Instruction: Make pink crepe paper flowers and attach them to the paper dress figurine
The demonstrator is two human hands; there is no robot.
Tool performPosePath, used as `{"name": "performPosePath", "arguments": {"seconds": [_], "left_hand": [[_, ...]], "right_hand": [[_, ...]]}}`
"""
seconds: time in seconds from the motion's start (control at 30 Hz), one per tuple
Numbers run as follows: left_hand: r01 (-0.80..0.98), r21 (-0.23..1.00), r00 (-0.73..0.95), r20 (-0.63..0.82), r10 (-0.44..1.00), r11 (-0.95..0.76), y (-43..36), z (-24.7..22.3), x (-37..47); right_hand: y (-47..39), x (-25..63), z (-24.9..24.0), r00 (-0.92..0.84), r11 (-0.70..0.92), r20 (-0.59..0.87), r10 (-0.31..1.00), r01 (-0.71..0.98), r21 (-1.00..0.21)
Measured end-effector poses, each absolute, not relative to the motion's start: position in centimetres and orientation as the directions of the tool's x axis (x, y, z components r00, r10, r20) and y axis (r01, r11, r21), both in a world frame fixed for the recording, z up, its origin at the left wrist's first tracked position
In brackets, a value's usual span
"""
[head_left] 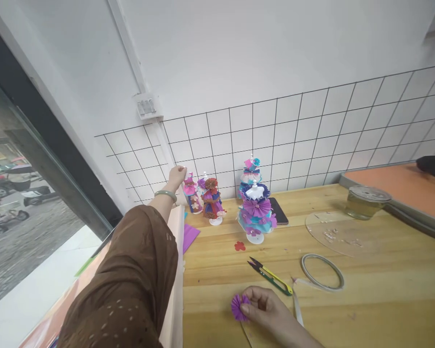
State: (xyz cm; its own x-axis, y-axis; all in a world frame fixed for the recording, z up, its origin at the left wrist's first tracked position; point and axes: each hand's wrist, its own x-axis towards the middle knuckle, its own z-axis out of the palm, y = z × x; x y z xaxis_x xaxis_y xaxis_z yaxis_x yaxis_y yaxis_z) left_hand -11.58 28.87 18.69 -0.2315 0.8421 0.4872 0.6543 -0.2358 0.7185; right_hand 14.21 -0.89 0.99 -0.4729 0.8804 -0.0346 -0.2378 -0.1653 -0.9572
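Note:
My left hand (177, 175) reaches to the back left, its fingers curled beside a small pink and purple paper dress stand (193, 195); whatever they hold is hidden. Low in the view, my right hand (263, 309) pinches a pleated purple paper flower (238, 307) between thumb and fingers. A red and blue paper dress stand (212, 200) is next to the pink one. Further right, a purple and blue tiered dress (256, 212) stands before another dress. Yellow-green snips (271, 275) lie above my right hand, near a red paper flower (239, 246).
A roll of tape (322, 272) is at right, below a clear round sheet (337, 234) with small beads. Behind are a lidded tub (368, 202) and a dark phone (278, 211). Purple paper (190, 237) lies at the table's left edge. A wire grid (290, 130) lines the wall.

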Motion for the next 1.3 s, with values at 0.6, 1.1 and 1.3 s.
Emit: {"name": "performPosePath", "arguments": {"seconds": [0.6,1.1,1.3], "left_hand": [[0.553,0.657,-0.012,0.622,0.783,-0.513,10.2,23.1,-11.5],[0.282,0.791,0.080,0.545,0.835,-0.543,3.2,17.6,-5.7],[0.247,0.832,0.154,0.472,0.868,-0.496,3.1,17.5,-5.1]], "right_hand": [[-0.2,15.6,0.6,-0.388,-0.108,-0.058,0.920,-0.107,-0.988],[-0.7,16.2,6.5,-0.299,0.023,0.044,0.953,-0.072,-0.997],[-2.5,16.0,9.8,-0.358,0.088,0.093,0.929,-0.031,-0.996]]}}
